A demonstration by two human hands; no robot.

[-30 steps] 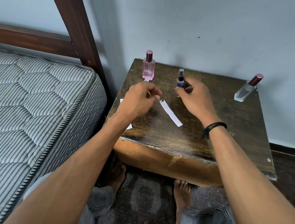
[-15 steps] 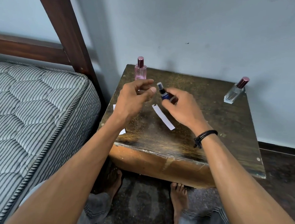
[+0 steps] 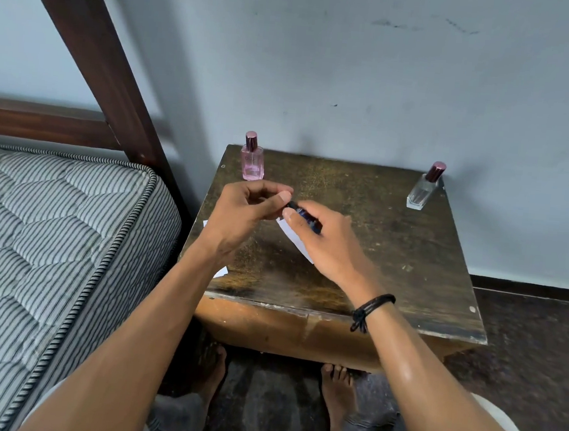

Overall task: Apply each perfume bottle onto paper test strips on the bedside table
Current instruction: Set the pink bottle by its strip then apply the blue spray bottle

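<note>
Whereas the small blue bottle [image 3: 305,217] stood upright on the tabletop [image 3: 375,257] a second ago, it is now lifted clear of the wood at centre frame, tilted with its dark cap [image 3: 291,205] toward the left of the picture. Judged meaning: the uncapping step is in hand, and no spraying has begun for this bottle.

- Right hand [image 3: 325,243]: palm down, wrist raised off the tabletop, fingers and thumb curled round the bottle's body. A dark cord bracelet [image 3: 369,308] sits on the wrist.
- Left hand [image 3: 242,211]: has come across from the left to meet the bottle. Its fingers are curled, with thumb and forefinger tips closing on the cap in what appears to be a pinch.
- Paper strip [image 3: 296,242]: lies flat and slantwise on the tabletop directly below the two hands, partly covered by the right hand.
- Second strip [image 3: 220,272]: left edge of the tabletop, mostly hidden under the left forearm.
- Pink bottle [image 3: 253,159]: upright and capped, at the upper left corner of the tabletop.
- Clear bottle [image 3: 425,188]: upright and capped, at the upper right corner, well apart from the hands.
- Striped mattress [image 3: 50,246]: left of frame.
</note>
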